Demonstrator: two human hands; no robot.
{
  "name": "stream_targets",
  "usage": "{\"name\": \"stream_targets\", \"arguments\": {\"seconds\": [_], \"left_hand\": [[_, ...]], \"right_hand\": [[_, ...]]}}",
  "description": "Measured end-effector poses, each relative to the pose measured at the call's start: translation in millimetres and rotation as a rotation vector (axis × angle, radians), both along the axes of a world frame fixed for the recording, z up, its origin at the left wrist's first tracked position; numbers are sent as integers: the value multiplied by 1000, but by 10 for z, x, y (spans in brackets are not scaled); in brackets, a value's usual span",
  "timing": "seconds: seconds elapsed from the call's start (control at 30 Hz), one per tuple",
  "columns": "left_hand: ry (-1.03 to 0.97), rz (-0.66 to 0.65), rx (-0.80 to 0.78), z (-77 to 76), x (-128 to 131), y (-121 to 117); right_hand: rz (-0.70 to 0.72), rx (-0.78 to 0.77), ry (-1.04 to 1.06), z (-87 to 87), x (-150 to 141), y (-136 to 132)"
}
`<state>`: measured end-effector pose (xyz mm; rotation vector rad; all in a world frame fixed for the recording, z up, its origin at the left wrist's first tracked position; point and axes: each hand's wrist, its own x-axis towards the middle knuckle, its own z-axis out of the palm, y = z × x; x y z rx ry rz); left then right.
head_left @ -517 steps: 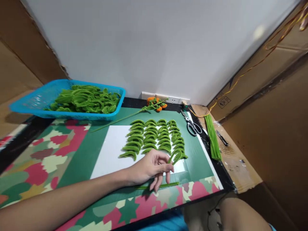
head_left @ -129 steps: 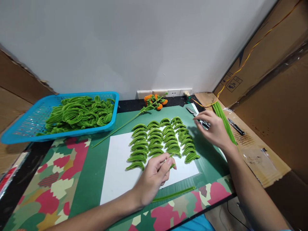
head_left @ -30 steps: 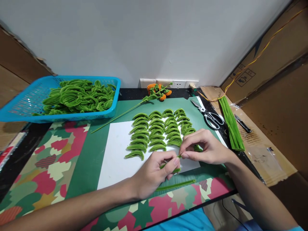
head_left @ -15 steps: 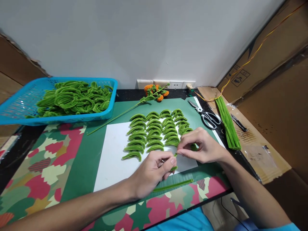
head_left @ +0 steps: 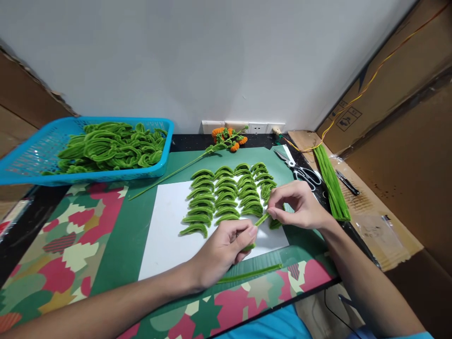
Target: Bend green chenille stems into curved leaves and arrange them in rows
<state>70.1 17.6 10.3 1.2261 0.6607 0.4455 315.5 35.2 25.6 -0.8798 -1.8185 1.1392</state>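
A short green pipe cleaner (head_left: 262, 220) stretches between my two hands above the white sheet (head_left: 165, 226). My left hand (head_left: 226, 247) is closed around its lower part, and a green end pokes out below the fingers. With thumb and forefinger, my right hand (head_left: 294, 207) pinches the upper end. Rows of curved green pipe-cleaner leaves (head_left: 226, 190) lie on the sheet just beyond my hands; my right hand hides part of the rightmost row. Nearer me, a straight green pipe cleaner (head_left: 250, 273) rests on the green mat (head_left: 120, 235).
A blue basket (head_left: 167, 155) heaped with green pipe-cleaner pieces stands at back left. An orange flower stem (head_left: 190, 162) lies behind the sheet. To the right are scissors (head_left: 298, 169), a pipe-cleaner bundle (head_left: 332, 183), a utility knife (head_left: 348, 182) and a cardboard wall (head_left: 399, 141).
Earlier my right hand was over by the scissors; it then came to the pipe cleaner in my left hand. In the last half second it moved up and right, drawing out a longer stretch.
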Motion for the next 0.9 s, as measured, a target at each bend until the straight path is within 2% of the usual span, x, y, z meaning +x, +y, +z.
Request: {"name": "stream_targets", "arguments": {"seconds": [0.13, 0.23, 0.37, 0.53, 0.73, 0.9], "left_hand": [[-16, 2, -30, -1, 0, -10], [-21, -5, -28, 2, 3, -15], [-81, 39, -73, -22, 18, -16], [-118, 82, -134, -95, 27, -12], [-90, 52, -131, -68, 7, -9], [-82, 27, -97, -35, -4, -3]], "right_hand": [[-77, -35, 78, -4, -36, -24], [-120, -130, 186, -11, -89, -37], [-49, -263, 289, -29, -196, -37], [12, -162, 273, -46, -323, -22], [-59, -275, 338, -62, -330, -8], [-117, -303, 386, -82, -260, 22]]}}
